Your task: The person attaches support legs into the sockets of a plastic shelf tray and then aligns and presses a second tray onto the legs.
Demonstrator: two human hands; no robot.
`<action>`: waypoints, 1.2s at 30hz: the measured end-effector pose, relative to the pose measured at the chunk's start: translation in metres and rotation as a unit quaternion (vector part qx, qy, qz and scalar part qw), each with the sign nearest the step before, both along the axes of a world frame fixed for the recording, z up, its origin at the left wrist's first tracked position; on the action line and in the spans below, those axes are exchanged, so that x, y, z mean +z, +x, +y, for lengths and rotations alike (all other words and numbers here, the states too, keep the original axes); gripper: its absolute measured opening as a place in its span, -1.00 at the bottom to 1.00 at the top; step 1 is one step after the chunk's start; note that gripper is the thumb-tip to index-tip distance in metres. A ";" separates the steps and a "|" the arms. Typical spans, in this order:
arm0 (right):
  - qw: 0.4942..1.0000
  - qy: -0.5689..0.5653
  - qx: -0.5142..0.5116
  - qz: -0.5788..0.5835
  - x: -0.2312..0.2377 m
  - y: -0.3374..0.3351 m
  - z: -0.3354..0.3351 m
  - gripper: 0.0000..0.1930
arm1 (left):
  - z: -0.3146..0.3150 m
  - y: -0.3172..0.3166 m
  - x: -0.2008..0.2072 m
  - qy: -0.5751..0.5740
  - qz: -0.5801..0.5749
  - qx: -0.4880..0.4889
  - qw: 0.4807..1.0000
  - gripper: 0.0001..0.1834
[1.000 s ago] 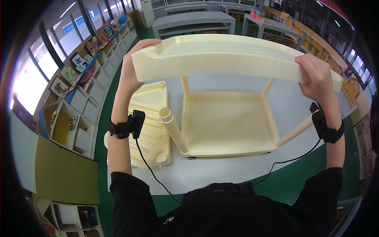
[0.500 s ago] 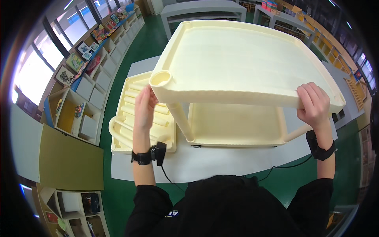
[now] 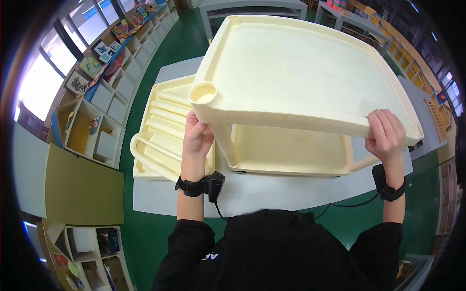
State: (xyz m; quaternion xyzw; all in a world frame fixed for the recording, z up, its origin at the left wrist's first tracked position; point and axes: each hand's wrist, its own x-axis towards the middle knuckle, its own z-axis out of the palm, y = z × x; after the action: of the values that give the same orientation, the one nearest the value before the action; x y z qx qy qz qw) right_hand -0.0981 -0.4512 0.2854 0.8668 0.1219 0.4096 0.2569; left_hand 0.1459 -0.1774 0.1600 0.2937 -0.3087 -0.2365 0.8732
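A cream plastic tray (image 3: 296, 72) with a raised rim and a round socket (image 3: 203, 92) at its near left corner fills the upper middle. Beneath it sits a second cream tray (image 3: 291, 150), joined by a round post (image 3: 224, 145) on the left and another post (image 3: 364, 164) on the right. My left hand (image 3: 197, 138) grips the upper tray from below at the socket corner, beside the left post; some fingertips are hidden under it. My right hand (image 3: 387, 133) is closed over the near rim towards the right corner, its thumb below.
Another cream tray (image 3: 145, 109) at the left carries several loose tubes (image 3: 167, 126) and a curved handle (image 3: 150, 162). All stand on a pale table (image 3: 272, 194). Low shelves (image 3: 104, 116) run along the left wall; grey tables (image 3: 252, 7) stand at the back. A cable (image 3: 347, 204) trails from my right wrist.
My left hand has moved right and slightly down, from the outer side of the socket corner to its underside. The upper tray sits slightly higher in view. My right hand keeps its hold.
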 end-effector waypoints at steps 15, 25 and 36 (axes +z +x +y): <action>1.000 -0.006 -0.010 -0.003 -0.007 0.000 -0.004 -0.76 | 0.006 0.005 0.007 0.047 0.038 -0.057 0.997 -0.45; 1.000 -0.008 -0.007 -0.001 -0.005 0.002 -0.003 -0.75 | 0.003 -0.011 0.017 0.050 0.011 0.049 0.997 -0.58; 1.000 -0.002 -0.009 -0.011 -0.006 0.002 -0.003 -0.75 | 0.002 -0.019 0.019 0.038 0.031 0.085 0.995 -0.68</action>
State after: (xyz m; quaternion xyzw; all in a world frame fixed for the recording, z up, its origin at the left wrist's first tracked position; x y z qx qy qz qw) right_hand -0.0964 -0.4538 0.2790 0.8626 0.1125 0.4168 0.2637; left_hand 0.1271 -0.1759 0.1786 0.3445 -0.2457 -0.1819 0.8876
